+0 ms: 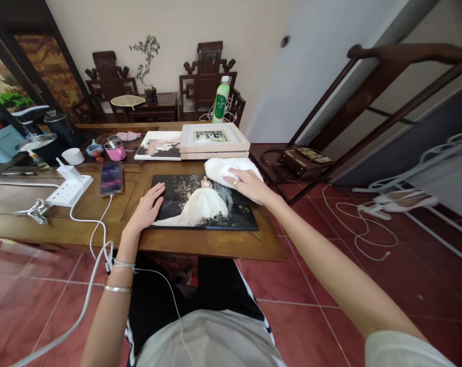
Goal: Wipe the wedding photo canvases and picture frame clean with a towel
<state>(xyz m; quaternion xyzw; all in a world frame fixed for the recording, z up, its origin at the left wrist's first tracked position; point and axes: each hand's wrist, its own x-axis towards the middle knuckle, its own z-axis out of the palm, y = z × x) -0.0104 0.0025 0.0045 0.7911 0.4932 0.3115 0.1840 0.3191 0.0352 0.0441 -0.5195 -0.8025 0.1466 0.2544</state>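
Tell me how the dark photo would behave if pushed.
The dark photo would probably stay stiff: its edges look straight. It seems unlikely to roll, lying flat on the table. Pushed toward the table's near edge, it might soon overhang, as only a narrow strip separates them.

White cloth (pixel 216 168); black photo panel (pixel 205 200) with ivory gown (pixel 206 208); brown desk (pixel 137 181); green bottle (pixel 221 104); pink mug (pixel 117 153); red floor tiles (pixel 288 278).

Left hand (pixel 149 206) touches the photo panel (pixel 206 206) — right hand (pixel 253 186) holds a white cloth (pixel 219 167).
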